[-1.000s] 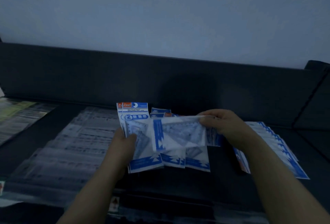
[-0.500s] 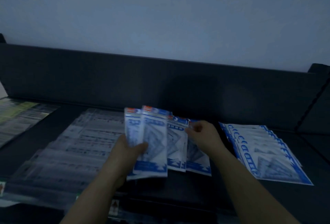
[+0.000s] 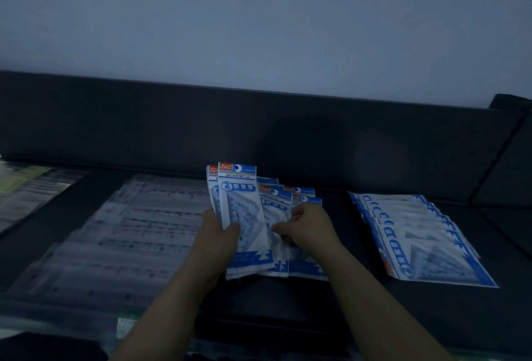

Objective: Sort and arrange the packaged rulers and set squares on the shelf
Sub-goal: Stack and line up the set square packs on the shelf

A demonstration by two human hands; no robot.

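As the left hand (image 3: 218, 238) still grips the packs (image 3: 244, 216), the right hand (image 3: 311, 224) now pinches them lower.

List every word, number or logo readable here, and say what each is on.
"GEOMETRIC": header of the front set-square packet gripped by the left hand.
"2": circled, just below on that packet.
"2": circled, on the nearest packet of the right-hand row.
Red brand logo on the front packet: too blurred.
Ruler packs on the left: print too blurred.
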